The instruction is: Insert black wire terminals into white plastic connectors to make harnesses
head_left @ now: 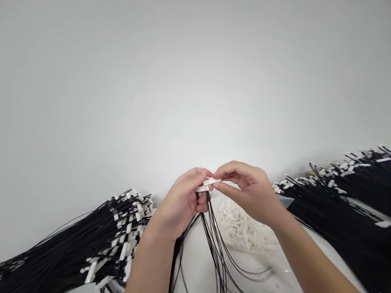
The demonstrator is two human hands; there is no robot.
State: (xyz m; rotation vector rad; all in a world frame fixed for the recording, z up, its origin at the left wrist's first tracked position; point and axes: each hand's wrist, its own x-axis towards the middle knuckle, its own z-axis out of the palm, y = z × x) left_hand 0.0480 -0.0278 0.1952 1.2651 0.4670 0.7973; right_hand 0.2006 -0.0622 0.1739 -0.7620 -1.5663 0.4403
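Note:
In the middle of the head view, my left hand (184, 200) is closed around the top of a bunch of thin black cables (213, 233). A small white plastic connector (209, 183) sits between both hands above the cables. My right hand (247, 188) pinches the connector's right end between thumb and fingers. From the left hand the cables hang down in loose loops toward the bottom edge. Part of the connector and the cable ends is covered by my fingers.
At lower left lies a large bundle of black cables (79, 241) with white connectors. More such cables (351, 216) are piled at right. Loose white connectors (246, 232) lie in a clear plastic bag on the white table (192, 266). A pale wall (189, 72) rises behind.

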